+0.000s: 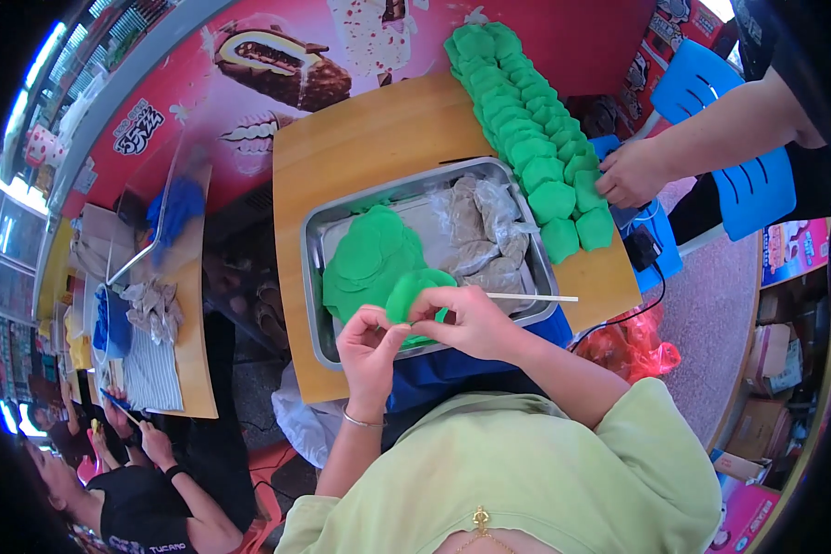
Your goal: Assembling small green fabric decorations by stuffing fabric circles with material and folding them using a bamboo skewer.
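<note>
Over the near edge of a metal tray [316,242], my left hand [369,355] pinches the lower edge of a thin green round sheet [404,297]. My right hand [471,321] grips the same sheet, its fingertips close to the left ones, and the sheet is bent up between them. A pale thin stick [540,297] juts rightward from my right hand. A pile of similar green round sheets [369,254] lies in the tray's left part. Clear plastic bags [480,226] with a greyish-brown content fill its right part.
Overlapping rows of green pieces [526,138] run along the right of the wooden table [369,129]. A co-worker's hand [630,173] touches them, beside blue chairs [752,194]. A red plastic bag [632,346] sits lower right. Another person [143,489] works at a table on the left.
</note>
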Motion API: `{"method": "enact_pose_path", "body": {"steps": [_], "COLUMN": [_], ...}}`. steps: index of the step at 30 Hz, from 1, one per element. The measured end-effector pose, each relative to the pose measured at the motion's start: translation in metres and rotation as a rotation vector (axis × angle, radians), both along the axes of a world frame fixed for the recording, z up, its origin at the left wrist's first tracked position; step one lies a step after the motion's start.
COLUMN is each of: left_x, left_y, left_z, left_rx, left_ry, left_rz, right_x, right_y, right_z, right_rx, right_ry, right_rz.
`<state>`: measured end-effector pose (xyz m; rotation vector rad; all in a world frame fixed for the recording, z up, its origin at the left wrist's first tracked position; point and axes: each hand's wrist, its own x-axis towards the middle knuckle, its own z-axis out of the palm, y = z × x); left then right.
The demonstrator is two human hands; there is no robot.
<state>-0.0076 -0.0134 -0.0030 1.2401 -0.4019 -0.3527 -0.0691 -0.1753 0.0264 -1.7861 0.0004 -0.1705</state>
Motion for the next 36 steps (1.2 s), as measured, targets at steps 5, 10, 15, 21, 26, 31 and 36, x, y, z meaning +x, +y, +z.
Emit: {"method": "enact_pose_path", "body": {"steps": [5,10,15,21,26,31,36], "left_x": [-0.002,-0.009,-0.003,0.0,-0.002,-0.007,-0.006], "left_y": [0.0,-0.005,0.002,0.009,0.013,0.008,0.006], "left_z": [-0.001,0.008,-0.003,-0.005,-0.008,-0.003,0.0], "left_rx": [0.093,0.021,0.1,0.108,-0.011,0.027,0.056], "left_ry": [0.042,0.06,-0.026,0.008,0.144,0.122,0.061], "left_rz": [-0.035,-0.014,0.034,-0.017,-0.081,-0.014,0.031], "right_x": [0.0,0.004,0.007,0.01,0.009,0.004,0.01], "right_y": [0.002,0.006,0.01,0.014,0.013,0.008,0.011], "right_z": [-0.006,-0.005,-0.013,-0.017,-0.011,-0.011,-0.013], "right_rx": [0.081,0.35,0.185,0.114,0.073,-0.007,-0.086], "right_ry": [0.03,0.091,0.012,-0.007,0.023,0.051,-0.06], "right_rz": [-0.045,-0.056,-0.057,-0.062,0.0,0.01,-0.035]}}
